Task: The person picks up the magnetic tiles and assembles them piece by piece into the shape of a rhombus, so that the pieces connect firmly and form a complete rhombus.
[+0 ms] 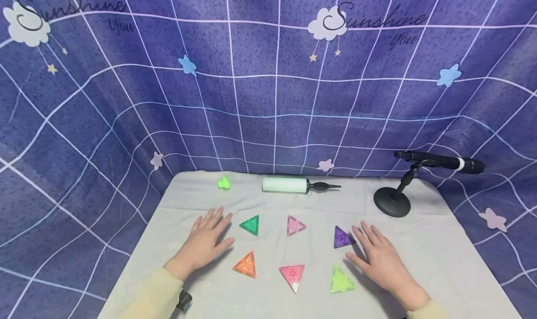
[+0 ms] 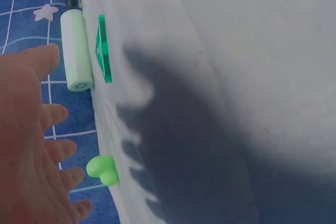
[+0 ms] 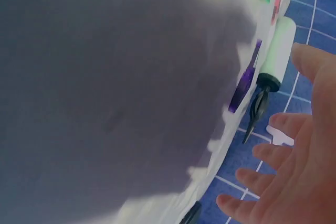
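Several translucent triangular tiles lie flat on the white cloth. In the back row are a green tile [image 1: 251, 225], a pale pink tile [image 1: 295, 225] and a purple tile [image 1: 343, 238]; nearer are an orange tile [image 1: 246, 265], a deeper pink tile [image 1: 293, 275] and a lime tile [image 1: 341, 280]. My left hand [image 1: 204, 242], fingers spread, hovers left of the green and orange tiles and holds nothing. On the other side my right hand [image 1: 379, 260] is also spread and free of objects, its fingertips right by the purple tile. Both palms cast shadows on the cloth in the wrist views.
Along the table's back edge lie a small bright green rounded object [image 1: 224, 183] and a pale green hand pump [image 1: 286, 185] with a black nozzle. A black microphone [image 1: 446, 161] on a round-based stand [image 1: 392, 201] occupies the back right. A blue gridded curtain [image 1: 251, 95] surrounds the table.
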A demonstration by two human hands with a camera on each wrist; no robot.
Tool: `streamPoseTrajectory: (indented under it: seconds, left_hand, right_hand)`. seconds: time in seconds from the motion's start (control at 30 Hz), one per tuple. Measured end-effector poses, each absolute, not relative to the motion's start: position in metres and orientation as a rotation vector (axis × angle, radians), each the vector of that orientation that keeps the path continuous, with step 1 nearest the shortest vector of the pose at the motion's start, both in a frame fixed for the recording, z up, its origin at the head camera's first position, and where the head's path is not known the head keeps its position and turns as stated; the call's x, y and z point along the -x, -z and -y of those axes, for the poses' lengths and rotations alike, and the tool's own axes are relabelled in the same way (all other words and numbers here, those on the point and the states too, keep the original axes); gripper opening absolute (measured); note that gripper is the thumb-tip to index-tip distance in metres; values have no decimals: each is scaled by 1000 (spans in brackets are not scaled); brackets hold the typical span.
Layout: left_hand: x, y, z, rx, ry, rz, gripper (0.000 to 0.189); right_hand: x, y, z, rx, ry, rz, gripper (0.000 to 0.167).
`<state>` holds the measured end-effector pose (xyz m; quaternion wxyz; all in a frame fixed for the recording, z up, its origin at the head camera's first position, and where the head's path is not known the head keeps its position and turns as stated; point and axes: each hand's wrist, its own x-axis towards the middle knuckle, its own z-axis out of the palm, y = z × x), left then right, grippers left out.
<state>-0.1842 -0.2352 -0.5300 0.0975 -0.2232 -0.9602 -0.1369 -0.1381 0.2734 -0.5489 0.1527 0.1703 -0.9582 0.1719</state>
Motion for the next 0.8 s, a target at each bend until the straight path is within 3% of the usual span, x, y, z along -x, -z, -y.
streamPoseTrajectory:
  seconds: [0.8]
  left_hand:
    - [193, 547, 219, 701, 389, 2872, 69]
  right_hand:
    - [153, 548, -204, -675, -498, 2750, 77]
